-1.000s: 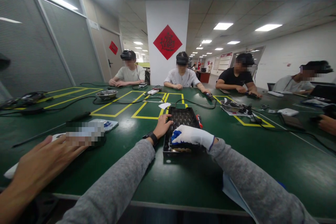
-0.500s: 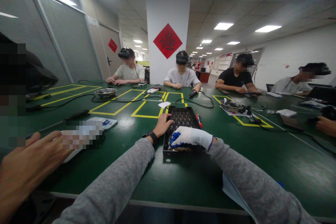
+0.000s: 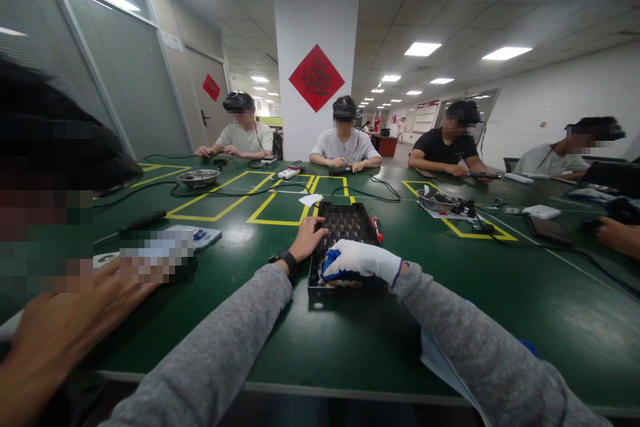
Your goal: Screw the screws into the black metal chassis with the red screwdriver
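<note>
A black open case [image 3: 349, 221] with rows of small shiny spots inside lies on the green table in front of me. My left hand [image 3: 307, 239], bare with a dark band at the wrist, grips the case's left rim, thumb over the edge. My right hand [image 3: 357, 260] wears a white glove with blue finger coating. It reaches into the near left part of the case with its fingers curled together; whatever they hold is hidden. Some metallic and tan pieces show below the glove. A red-and-black object [image 3: 377, 229] lies against the case's right side.
A person's hand [image 3: 85, 300] is close on my left beside a pale package [image 3: 205, 238]. Metal bowls [image 3: 199, 178] [image 3: 436, 200], cables and white paper [image 3: 311, 199] lie on the green table [image 3: 270, 353]. Several people sit across from me, wearing headsets.
My hands stay almost in place at the case. The person on my left has leaned further into view. The person opposite has brought both hands together around a dark object.
</note>
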Demonstrator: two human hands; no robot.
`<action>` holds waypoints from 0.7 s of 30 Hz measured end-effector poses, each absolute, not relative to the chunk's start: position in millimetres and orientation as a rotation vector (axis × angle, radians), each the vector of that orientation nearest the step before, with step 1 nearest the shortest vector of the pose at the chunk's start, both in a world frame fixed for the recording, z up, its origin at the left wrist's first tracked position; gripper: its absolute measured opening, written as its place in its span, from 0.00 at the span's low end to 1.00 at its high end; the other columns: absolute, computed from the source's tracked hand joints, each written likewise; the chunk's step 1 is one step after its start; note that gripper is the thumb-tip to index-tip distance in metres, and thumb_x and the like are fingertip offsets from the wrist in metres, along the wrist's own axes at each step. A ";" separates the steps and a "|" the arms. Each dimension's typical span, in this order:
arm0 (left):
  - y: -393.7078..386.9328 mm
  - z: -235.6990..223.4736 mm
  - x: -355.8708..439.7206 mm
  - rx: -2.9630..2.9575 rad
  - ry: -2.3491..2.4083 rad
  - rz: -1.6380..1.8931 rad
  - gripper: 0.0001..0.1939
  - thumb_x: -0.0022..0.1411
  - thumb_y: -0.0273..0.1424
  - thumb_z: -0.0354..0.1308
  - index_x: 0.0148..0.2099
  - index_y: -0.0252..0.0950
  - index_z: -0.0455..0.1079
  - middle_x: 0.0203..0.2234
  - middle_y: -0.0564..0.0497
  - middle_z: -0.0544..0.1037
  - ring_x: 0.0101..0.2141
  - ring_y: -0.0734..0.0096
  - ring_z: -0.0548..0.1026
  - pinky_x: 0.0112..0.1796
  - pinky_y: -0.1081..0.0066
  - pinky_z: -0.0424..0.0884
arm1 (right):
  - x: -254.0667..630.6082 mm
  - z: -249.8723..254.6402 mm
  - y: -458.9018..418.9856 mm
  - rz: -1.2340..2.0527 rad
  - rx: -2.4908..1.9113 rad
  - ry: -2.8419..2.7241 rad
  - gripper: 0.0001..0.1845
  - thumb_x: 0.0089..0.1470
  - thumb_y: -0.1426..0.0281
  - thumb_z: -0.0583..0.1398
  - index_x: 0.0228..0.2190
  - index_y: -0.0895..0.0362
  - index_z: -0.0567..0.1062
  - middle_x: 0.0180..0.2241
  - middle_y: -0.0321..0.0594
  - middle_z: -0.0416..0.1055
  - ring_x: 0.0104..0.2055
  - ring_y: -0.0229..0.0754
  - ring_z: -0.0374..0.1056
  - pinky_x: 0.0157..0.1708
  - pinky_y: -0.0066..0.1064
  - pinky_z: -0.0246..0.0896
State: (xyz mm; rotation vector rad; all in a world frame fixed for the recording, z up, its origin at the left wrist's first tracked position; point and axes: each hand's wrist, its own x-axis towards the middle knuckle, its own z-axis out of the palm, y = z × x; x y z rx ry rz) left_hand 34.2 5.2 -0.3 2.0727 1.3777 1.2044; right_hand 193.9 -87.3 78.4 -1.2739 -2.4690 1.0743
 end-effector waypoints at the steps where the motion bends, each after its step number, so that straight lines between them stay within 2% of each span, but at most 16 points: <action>1: 5.3 -0.4 34.0 2.073 1.376 1.205 0.17 0.55 0.33 0.53 0.48 0.34 0.65 0.46 0.44 0.64 0.51 0.62 0.61 0.55 0.61 0.55 | 194.4 78.2 -86.7 1.069 -1.265 -2.471 0.13 0.37 0.65 0.64 0.29 0.59 0.79 0.24 0.34 0.73 0.25 0.34 0.64 0.27 0.24 0.58; 12: 5.6 -1.6 33.9 2.081 1.360 1.215 0.18 0.55 0.34 0.53 0.48 0.34 0.65 0.46 0.44 0.64 0.51 0.61 0.61 0.55 0.61 0.55 | 194.9 81.8 -88.5 1.118 -1.263 -2.428 0.16 0.36 0.63 0.65 0.28 0.61 0.78 0.26 0.36 0.74 0.26 0.35 0.64 0.29 0.25 0.59; 16: 5.6 -1.2 34.0 2.089 1.370 1.205 0.18 0.55 0.34 0.53 0.48 0.34 0.65 0.45 0.44 0.65 0.51 0.61 0.61 0.55 0.61 0.55 | 193.7 84.4 -90.9 1.087 -1.252 -2.422 0.15 0.36 0.65 0.65 0.27 0.62 0.78 0.26 0.36 0.73 0.27 0.35 0.65 0.30 0.25 0.59; 21: 7.5 -2.4 34.1 2.109 1.378 1.206 0.18 0.56 0.34 0.52 0.48 0.34 0.65 0.46 0.44 0.65 0.51 0.62 0.62 0.54 0.61 0.56 | 190.2 89.9 -98.0 1.089 -1.297 -2.403 0.13 0.36 0.66 0.64 0.25 0.62 0.78 0.22 0.34 0.71 0.24 0.34 0.62 0.27 0.25 0.58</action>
